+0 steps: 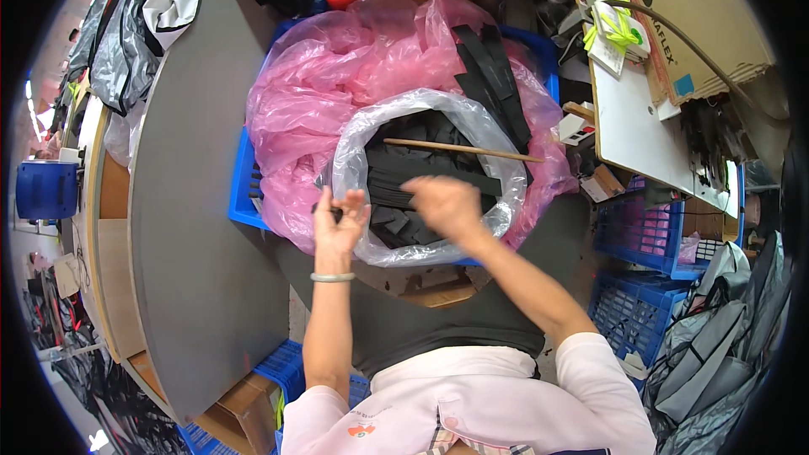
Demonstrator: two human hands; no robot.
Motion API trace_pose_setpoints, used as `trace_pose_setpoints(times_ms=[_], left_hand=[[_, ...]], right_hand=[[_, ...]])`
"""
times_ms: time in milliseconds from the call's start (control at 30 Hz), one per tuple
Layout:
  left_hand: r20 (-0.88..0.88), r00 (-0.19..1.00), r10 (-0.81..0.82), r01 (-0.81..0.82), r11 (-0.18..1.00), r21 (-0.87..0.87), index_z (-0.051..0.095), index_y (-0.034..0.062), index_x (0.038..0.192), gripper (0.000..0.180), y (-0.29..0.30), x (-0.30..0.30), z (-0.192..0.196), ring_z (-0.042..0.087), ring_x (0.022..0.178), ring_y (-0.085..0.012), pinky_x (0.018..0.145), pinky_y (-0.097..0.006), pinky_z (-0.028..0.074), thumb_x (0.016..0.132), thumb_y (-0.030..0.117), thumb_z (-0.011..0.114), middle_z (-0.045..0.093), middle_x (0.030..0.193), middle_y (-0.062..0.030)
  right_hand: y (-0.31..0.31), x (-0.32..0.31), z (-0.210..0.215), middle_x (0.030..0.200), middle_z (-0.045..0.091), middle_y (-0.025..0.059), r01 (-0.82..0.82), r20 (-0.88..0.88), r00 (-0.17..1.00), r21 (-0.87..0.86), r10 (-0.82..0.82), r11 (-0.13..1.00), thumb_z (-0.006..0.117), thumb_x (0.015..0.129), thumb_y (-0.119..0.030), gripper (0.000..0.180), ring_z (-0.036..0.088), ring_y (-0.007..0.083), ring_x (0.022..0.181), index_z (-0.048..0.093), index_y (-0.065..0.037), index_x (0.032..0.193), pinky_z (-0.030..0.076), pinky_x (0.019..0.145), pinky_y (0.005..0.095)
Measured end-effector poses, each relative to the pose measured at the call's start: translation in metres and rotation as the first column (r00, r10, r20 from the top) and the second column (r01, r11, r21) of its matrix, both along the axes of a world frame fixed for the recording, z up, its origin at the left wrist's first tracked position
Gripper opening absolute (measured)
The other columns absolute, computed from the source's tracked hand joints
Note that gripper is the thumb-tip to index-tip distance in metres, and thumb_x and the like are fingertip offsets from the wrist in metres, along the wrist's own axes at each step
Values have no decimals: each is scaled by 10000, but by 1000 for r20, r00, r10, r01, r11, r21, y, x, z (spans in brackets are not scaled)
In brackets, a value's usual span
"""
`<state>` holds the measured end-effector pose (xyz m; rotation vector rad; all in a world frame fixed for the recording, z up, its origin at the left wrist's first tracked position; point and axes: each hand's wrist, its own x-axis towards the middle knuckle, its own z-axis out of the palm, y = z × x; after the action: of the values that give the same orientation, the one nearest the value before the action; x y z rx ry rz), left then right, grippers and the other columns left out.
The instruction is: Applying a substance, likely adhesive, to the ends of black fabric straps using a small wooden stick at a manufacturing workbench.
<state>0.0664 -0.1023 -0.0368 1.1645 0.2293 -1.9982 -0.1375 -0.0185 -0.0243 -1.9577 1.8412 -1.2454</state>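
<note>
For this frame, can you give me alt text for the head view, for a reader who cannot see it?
Seen from above, a person's left hand and right hand work at the rim of a clear plastic bag full of black strips, the left pinching a small dark piece. The bag sits in pink plastic sheeting inside a blue crate, a thin wooden stick lying across its mouth.

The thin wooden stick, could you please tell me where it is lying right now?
In the head view, the thin wooden stick lies across the open mouth of the clear plastic bag of black strips, just beyond the right hand.
</note>
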Motion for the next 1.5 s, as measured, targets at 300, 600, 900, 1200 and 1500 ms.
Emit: trace_pose_setpoints(times_ms=[300, 600, 900, 1200, 1500], left_hand=[[-136, 989, 64, -55, 996, 69, 433, 122, 637, 452, -1, -34, 39, 596, 909, -229, 959, -467, 353, 856, 498, 555, 622, 774, -57], [-104, 972, 212, -214, 977, -9, 468, 127, 601, 454, -11, -13, 60, 619, 884, -229, 930, -464, 387, 818, 504, 599, 647, 744, -44], [102, 967, 233, -159, 869, -469, 431, 128, 565, 410, 13, -22, 66, 596, 575, -259, 808, -440, 497, 881, 336, 590, 520, 508, -83], [-98, 994, 45, -105, 615, -781, 363, 138, 583, 453, 14, 4, 128, 612, 564, -279, 953, -456, 394, 952, 394, 415, 421, 416, -65], [65, 942, 328, -109, 485, -868, 476, 54, 670, 512, 35, -2, 162, 637, 666, -286, 904, -450, 431, 953, 465, 360, 593, 603, -146]], right_hand=[[-7, -127, -70, 857, 485, 72, 384, -631, 742, 123, -227, 915, 656, 706, -173, 159, 491, 260, 854, 573, -131, 835, 362, 671, 397], [78, -71, 51, 891, 661, 129, -197, 291, 952, 361, 91, 912, 642, 808, -123, 259, 648, 288, 706, 627, -80, 1062, 496, 603, 333], [96, -15, 75, 925, 665, 138, -172, 329, 943, 370, 44, 913, 634, 807, -81, 324, 638, 235, 626, 627, -130, 1127, 508, 586, 303], [101, 54, 93, 603, 472, 58, -793, 865, -88, 239, -494, 560, 507, 924, -105, 377, 299, 46, 409, 460, -34, 1291, 213, 353, 184], [120, 62, 111, 589, 482, 90, -714, 912, 2, 289, -410, 638, 471, 934, -81, 332, 315, 67, 416, 501, -68, 1264, 259, 378, 201]])
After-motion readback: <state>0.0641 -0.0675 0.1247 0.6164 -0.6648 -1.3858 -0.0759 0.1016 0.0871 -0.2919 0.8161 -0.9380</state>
